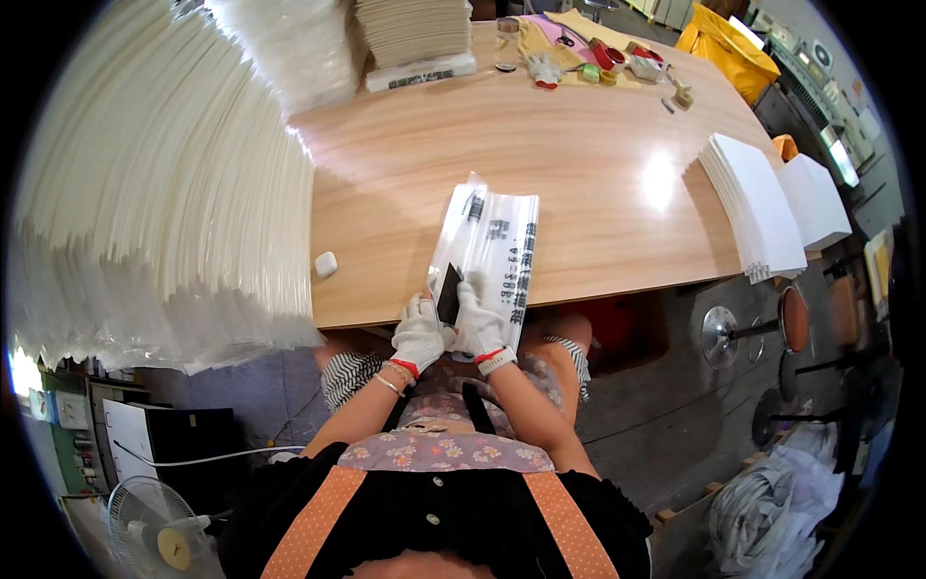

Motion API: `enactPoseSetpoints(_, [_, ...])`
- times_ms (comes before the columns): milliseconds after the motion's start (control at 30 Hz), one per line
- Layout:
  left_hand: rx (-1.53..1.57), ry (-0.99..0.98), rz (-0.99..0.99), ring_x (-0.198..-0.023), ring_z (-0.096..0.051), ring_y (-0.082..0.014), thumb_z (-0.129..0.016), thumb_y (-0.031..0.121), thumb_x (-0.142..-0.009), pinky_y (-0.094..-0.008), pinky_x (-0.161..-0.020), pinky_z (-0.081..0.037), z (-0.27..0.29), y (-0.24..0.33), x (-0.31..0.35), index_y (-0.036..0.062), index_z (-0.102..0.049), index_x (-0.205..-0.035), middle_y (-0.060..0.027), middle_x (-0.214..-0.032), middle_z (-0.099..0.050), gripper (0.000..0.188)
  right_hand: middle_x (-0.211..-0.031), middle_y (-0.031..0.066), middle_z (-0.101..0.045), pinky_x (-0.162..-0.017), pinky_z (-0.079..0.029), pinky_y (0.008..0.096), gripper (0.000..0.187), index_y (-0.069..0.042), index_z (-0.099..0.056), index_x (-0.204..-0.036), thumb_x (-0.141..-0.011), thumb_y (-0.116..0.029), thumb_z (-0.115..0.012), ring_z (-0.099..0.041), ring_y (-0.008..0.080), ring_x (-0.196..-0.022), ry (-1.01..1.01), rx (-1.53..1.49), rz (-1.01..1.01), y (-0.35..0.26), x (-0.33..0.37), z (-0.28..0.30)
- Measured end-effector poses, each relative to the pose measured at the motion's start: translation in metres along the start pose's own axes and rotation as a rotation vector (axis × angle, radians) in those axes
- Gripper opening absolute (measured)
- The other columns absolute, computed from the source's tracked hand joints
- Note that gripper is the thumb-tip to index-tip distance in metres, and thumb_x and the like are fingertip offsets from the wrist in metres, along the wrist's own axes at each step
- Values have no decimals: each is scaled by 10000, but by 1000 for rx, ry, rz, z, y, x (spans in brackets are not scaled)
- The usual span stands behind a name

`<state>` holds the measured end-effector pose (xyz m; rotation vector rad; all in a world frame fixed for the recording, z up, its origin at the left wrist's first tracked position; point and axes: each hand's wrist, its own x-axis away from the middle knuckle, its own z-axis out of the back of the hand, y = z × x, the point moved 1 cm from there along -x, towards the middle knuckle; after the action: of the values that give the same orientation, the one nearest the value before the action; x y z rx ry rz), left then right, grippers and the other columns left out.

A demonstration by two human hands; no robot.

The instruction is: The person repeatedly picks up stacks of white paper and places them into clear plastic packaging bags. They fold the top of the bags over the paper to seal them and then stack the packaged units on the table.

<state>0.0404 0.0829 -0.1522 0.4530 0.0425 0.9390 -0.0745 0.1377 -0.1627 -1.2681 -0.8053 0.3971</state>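
Observation:
A printed plastic bag [502, 241], whitish and partly see-through with dark lettering, lies at the table's front edge and hangs slightly over it. My left hand [420, 333], in a white glove, has its fingers closed on the bag's near left side. My right hand [479, 323], gloved too, grips the bag's near part just beside it. Between the hands shows a flat dark piece [449, 292]; I cannot tell its kind, nor whether it lies in or on the bag. The palms and part of the bag's near end are hidden.
Tall stacks of whitish plastic sheets [174, 193] crowd the left. A small white case [326, 263] lies left of the bag. White folded boards [757, 207] stand at the right edge. Scissors [565, 40], tape and gloves lie at the far side. A round stool [794, 318] is at right.

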Motion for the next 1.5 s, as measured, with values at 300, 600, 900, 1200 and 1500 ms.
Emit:
enactPoseSetpoints(300, [292, 269, 296, -1019, -558, -396, -652, 209, -742, -466, -895, -435, 43, -78, -8, -4, -475, -1107, -231, -1115, -562, 457, -1247, 163, -555, -961, -417, 295, 528, 14, -411, -1348, -879, -147, -592, -541, 210, -1128, 103, 33, 153, 23, 18, 37])
enactPoseSetpoints(600, [321, 371, -604, -990, -595, -311, -620, 69, -747, -381, -857, -486, 49, 8, -4, 37, -613, -1011, -114, -1072, -623, 266, -1339, 151, -465, -964, -406, 306, 670, 14, -292, -1407, -859, -187, -622, -490, 249, -1180, -125, -485, -162, 16, 28, 24])
enactPoseSetpoints(900, [-117, -229, 42, -1236, -470, -290, -590, 511, -812, -462, -975, -413, 37, 76, -80, 83, -423, -1326, -131, -1348, -459, 690, -1286, 126, -485, -871, -478, 381, 652, -76, -262, -1428, -874, -183, -591, -536, 236, -1092, -289, -72, -117, 3, 60, -9])
enactPoseSetpoints(1200, [355, -92, 46, -1076, -571, -309, -553, 292, -789, -337, -892, -443, 12, 9, -127, 2, -600, -1088, -191, -1116, -611, 418, -1253, 149, -540, -939, -429, 319, 534, -34, -417, -1355, -896, -245, -591, -540, 241, -1123, -180, -161, 17, 58, 30, 36])
enactPoseSetpoints(1500, [1145, -376, 43, -745, -525, -129, -552, 148, -873, -279, -654, -458, 34, 3, -134, -7, -615, -900, -41, -827, -574, 169, -1088, 89, -563, -598, -539, 295, 461, -38, -385, -1364, -929, -122, -512, -612, 148, -792, 395, 135, 428, 62, -61, 171])
